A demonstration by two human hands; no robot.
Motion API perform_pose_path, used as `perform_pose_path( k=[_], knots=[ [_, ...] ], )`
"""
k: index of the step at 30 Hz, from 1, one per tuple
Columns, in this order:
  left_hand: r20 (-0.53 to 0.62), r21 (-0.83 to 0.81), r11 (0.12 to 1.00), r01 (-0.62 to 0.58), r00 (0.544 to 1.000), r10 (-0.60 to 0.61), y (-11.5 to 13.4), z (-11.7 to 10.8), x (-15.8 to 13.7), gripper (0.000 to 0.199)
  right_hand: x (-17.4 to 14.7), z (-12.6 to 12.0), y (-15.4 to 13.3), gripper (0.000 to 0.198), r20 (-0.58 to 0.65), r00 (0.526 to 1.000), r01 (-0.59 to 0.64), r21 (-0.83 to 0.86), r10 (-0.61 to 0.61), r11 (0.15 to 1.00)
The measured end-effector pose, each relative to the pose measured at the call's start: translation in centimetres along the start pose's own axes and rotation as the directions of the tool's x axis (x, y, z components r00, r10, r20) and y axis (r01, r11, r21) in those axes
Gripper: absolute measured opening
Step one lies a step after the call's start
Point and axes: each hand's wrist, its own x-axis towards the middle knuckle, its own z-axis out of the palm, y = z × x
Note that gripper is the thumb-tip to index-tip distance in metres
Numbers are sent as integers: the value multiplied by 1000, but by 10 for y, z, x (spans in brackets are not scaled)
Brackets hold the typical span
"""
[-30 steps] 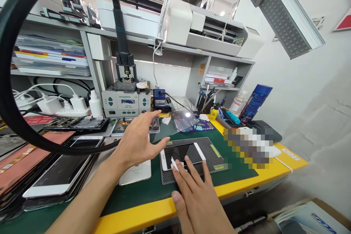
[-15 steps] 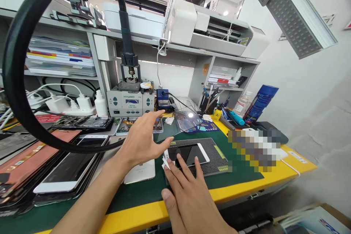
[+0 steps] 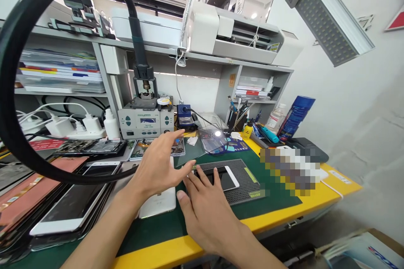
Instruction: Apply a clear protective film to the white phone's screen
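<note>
Yellow-edged counter (image 3: 164, 253) w/ green mat (image 3: 274, 199), grey shelving (image 3: 225, 92) behind at 12 o'clock. Clock positions below all reckoned from white-framed phone (image 3: 231, 178): flat, dark screen up, on grey perforated pad (image 3: 249, 192), approx. mid-counter. R hand (image 3: 206, 214) in from 5 o'clock, palm down, fingers over the 9 o'clock end of screen, thumb out toward 8. R grip wide, fingers splayed rather than curled; can't tell re: any small item under fingertips. L hand (image 3: 158, 162) b/w 9 and 10, raised, thumb tip in view just beside R fingertips. L grip also wide, big gap b/w thumb and index. Under L wrist side, at 8: 2nd white phone (image 3: 159, 206), back up. Further out at 9: stack of phones (image 3: 71, 204), white-ended one on top. At 10: grey control unit (image 3: 143, 122), w/ black hose (image 3: 6, 88) looped to its left. At 1: yellow bottle (image 3: 247, 131). At 2: blue container (image 3: 295, 119), tilted, next to clear bottle (image 3: 276, 118).
</note>
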Motion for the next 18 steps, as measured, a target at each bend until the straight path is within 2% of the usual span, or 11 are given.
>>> perform_pose_path(
  k=[6, 18],
  knots=[
    [13, 14, 1000, 4, 1000, -4, -1, 1, 1, 67, 2, -5, 5, 68, 8, 1000, -13, 30, 12, 999],
    [21, 42, 999, 6, 1000, -7, -1, 0, 1, 68, -15, -20, 53, 63, -80, 985, -162, -141, 152, 977]
  ],
)
